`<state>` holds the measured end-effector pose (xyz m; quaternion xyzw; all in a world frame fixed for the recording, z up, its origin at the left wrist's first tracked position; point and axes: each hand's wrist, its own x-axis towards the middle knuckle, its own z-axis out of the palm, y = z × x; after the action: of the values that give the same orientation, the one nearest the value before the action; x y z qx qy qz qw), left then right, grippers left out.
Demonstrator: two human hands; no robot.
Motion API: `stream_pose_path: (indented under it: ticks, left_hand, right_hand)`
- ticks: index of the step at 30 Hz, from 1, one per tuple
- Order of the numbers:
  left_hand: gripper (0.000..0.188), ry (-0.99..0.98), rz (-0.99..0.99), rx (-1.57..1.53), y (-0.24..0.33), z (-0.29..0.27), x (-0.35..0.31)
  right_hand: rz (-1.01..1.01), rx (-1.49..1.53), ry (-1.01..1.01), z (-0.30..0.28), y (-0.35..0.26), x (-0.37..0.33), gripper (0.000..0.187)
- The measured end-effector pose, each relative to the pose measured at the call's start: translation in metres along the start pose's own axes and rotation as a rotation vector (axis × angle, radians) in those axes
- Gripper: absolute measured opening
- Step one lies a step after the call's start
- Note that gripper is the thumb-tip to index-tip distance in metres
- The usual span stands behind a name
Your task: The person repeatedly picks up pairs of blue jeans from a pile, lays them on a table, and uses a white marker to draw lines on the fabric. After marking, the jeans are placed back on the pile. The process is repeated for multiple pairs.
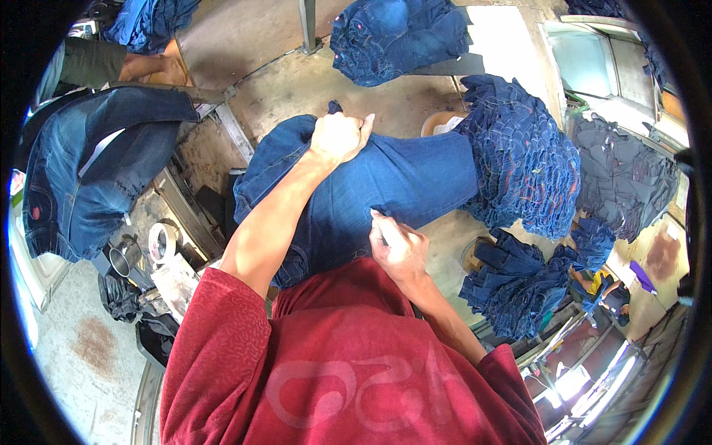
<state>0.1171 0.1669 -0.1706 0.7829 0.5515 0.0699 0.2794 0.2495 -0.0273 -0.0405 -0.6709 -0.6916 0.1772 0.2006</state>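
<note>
A pair of blue jeans (415, 174) lies spread in front of me, one leg stretching right to a tall stack of jeans (523, 159). My left hand (340, 137) is closed on the denim at the far edge, and a dark bunch of cloth pokes out beyond its knuckles. Nearer to me, my right hand (398, 245) has its fingers curled, their tips pinching the denim of the same jeans. A small dark spot shows by those fingertips; whether it is a fold or a separate thing I cannot tell.
Another jeans pile (400, 37) sits at the far side. More denim (519, 282) and a dark grey pile (623, 178) lie to the right. Jeans (104, 163) drape at the left, near a tape roll (162, 243). A co-worker's bare foot (169, 70) shows far left.
</note>
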Motion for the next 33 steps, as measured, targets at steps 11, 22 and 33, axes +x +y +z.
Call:
stream_pose_path:
  ticks: [11, 22, 33]
  left_hand:
    - [0.055, 0.009, 0.003, 0.020, -0.002, 0.006, 0.000]
    - [0.034, 0.295, 0.250, -0.082, 0.022, -0.102, -0.146]
    - [0.017, 0.388, 0.098, 0.025, 0.029, -0.063, -0.237]
  right_hand:
    - [0.033, -0.029, -0.096, 0.000, 0.001, -0.003, 0.008]
    - [0.152, 0.162, 0.060, -0.038, 0.032, 0.008, 0.028]
    - [-0.250, -0.209, 0.130, -0.003, 0.065, 0.026, 0.019]
